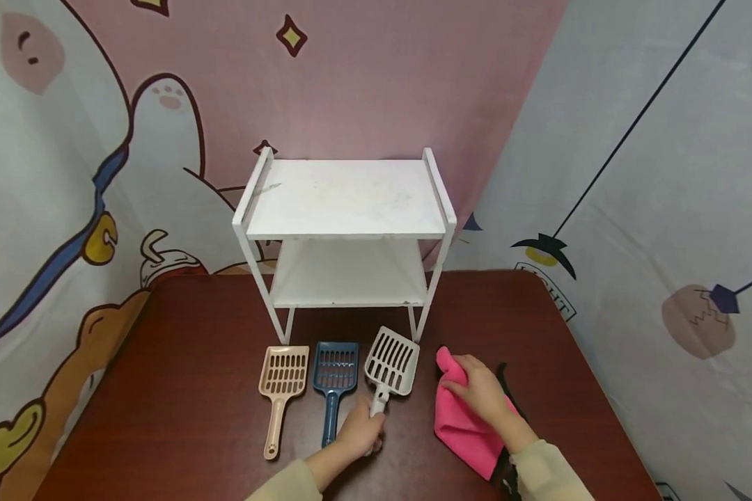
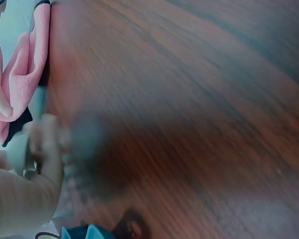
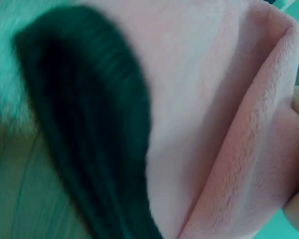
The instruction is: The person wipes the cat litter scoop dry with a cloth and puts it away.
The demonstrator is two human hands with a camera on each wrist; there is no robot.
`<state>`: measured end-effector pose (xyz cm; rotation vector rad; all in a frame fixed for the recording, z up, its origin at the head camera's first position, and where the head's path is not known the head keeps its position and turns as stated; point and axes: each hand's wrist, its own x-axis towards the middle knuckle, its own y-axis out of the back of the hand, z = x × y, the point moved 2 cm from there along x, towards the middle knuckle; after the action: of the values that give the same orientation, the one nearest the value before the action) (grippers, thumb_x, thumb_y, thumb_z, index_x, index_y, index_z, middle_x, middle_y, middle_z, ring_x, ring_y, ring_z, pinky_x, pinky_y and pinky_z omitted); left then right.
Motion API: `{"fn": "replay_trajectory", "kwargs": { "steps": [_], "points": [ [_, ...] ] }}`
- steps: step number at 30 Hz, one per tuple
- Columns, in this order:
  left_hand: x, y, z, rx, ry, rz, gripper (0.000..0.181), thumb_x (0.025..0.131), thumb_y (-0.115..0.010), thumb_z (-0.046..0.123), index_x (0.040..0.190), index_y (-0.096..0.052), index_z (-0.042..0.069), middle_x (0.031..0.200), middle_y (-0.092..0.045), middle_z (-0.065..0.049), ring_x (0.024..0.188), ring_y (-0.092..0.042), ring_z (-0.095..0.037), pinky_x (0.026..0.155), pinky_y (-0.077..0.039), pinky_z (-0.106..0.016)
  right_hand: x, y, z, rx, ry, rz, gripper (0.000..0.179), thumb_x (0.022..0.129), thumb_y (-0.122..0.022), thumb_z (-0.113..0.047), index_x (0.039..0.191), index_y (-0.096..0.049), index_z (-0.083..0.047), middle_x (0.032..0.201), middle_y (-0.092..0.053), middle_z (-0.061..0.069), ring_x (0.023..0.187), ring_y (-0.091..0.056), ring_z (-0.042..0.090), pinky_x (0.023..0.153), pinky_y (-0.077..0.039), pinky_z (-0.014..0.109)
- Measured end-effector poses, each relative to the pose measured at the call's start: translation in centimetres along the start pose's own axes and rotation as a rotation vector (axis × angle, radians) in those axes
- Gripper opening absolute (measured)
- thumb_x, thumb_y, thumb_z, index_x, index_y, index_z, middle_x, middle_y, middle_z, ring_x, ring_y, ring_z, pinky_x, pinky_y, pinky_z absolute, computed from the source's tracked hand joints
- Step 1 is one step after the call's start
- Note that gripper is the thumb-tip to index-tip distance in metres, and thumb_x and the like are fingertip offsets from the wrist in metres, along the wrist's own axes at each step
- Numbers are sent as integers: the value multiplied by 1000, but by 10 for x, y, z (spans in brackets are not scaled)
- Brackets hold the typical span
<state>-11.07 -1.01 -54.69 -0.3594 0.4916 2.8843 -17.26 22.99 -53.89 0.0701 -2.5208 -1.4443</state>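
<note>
1. From my station I see a white two-tier shelf [image 1: 345,198] standing beyond the left grip [image 1: 360,426].
2. A dark blue slotted scoop [image 1: 332,403] lies just left of that grip.
3. I make out a beige slotted scoop [image 1: 277,417] farther left.
4. My reddish-brown worktop [image 1: 182,376] extends to either side of it.
5. Behind, I get a cartoon-printed pink-and-white backdrop [image 1: 363,90].

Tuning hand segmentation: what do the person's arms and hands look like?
Left sleeve and right sleeve: plain pale beige, ending short of the hands. Left hand and right hand: bare, no gloves. No cables visible in the head view.
</note>
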Motion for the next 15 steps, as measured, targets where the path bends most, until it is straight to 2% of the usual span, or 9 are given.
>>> {"fn": "replay_trajectory", "kwargs": {
  "steps": [3, 5, 7, 11, 13, 15],
  "points": [
    [-3, 3, 3, -20, 9, 9, 8, 86, -44, 6, 90, -40, 1, 57, -40, 0, 37, -39, -8, 34, -41, -23, -1, 8, 2, 13, 5, 30, 64, 73, -79, -22, 129, -51, -5, 118, -61, 17, 102, -62, 32, 85, -50, 47],
    [-4, 6, 4, -4, -7, 7, 8, 88, -44, 8, 90, -41, 2, 57, -39, 1, 37, -37, -8, 32, -36, -22, -2, 14, 2, 2, 29, 61, 70, 74, -78, -24, 134, -46, -8, 122, -59, 16, 102, -63, 33, 82, -51, 48],
    [-4, 10, 4, 2, -34, -3, 10, 91, -44, 11, 89, -41, 2, 58, -39, 2, 39, -36, -9, 34, -31, -20, -3, 20, 2, -5, 76, 112, 67, 74, -79, -23, 133, -49, -10, 120, -60, 13, 101, -63, 31, 80, -52, 47],
    [-3, 19, 5, 27, -100, -39, 17, 96, -45, 15, 88, -45, 0, 58, -41, 4, 43, -36, -7, 38, -29, -19, -1, 29, 2, 0, 171, 242, 45, 71, -80, -17, 113, -65, -10, 103, -66, 5, 93, -65, 22, 76, -53, 41],
    [-3, 23, 9, 37, -127, -72, 21, 97, -44, 16, 89, -49, -2, 58, -41, 4, 44, -36, -6, 39, -29, -18, -1, 34, 1, 3, 175, 282, 37, 70, -81, -15, 105, -69, -10, 97, -67, 3, 89, -65, 20, 75, -53, 40],
    [-3, 28, 12, 37, -118, -114, 23, 98, -44, 19, 90, -50, -2, 57, -43, 4, 41, -37, -5, 36, -29, -17, 0, 38, 0, 13, 158, 309, 33, 70, -81, -14, 100, -70, -9, 94, -67, 3, 87, -66, 20, 74, -52, 40]
  ]
}}
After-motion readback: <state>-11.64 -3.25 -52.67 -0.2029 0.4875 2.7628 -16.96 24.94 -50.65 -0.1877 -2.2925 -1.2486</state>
